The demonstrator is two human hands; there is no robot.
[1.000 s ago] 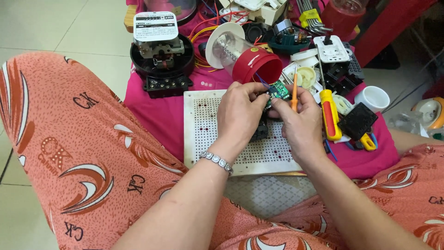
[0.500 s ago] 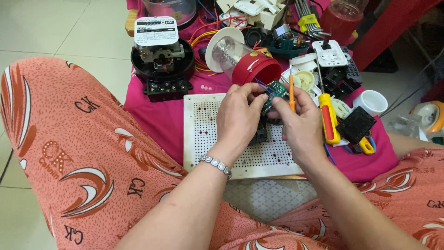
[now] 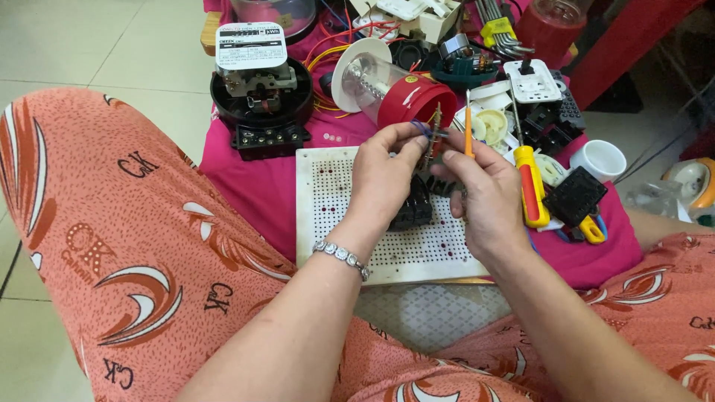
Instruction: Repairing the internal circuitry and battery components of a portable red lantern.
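1. The fingers (image 3: 406, 141) of the left hand (image 3: 383, 179) are pinched on a small green circuit board (image 3: 430, 138), seen almost edge-on and held upright above the white perforated board (image 3: 328, 201).
2. The right hand (image 3: 488, 197) is closed round a thin orange-handled tool (image 3: 468, 138), which stands upright just beside the circuit board; its fingers (image 3: 454, 160) also meet the board's lower edge.
3. Under both hands a black plastic part (image 3: 411, 212) sits on the perforated board, partly hidden by the palms.
4. A silver bracelet (image 3: 341, 255) circles the left wrist.
5. Just beyond the fingers lies a clear cylinder with a red cap (image 3: 406, 100), on its side on the pink cloth (image 3: 253, 182).
6. To the right of the right hand lies a red and yellow screwdriver (image 3: 530, 190), and next to it a black square part (image 3: 573, 197).
7. Further right stands a small white cup (image 3: 602, 158).
8. At the upper left sits a round black meter base (image 3: 261, 104) with a white label plate on top.
9. The person's legs, in orange patterned cloth (image 3: 112, 223), frame the work on both sides, over a pale tiled floor (image 3: 67, 45).
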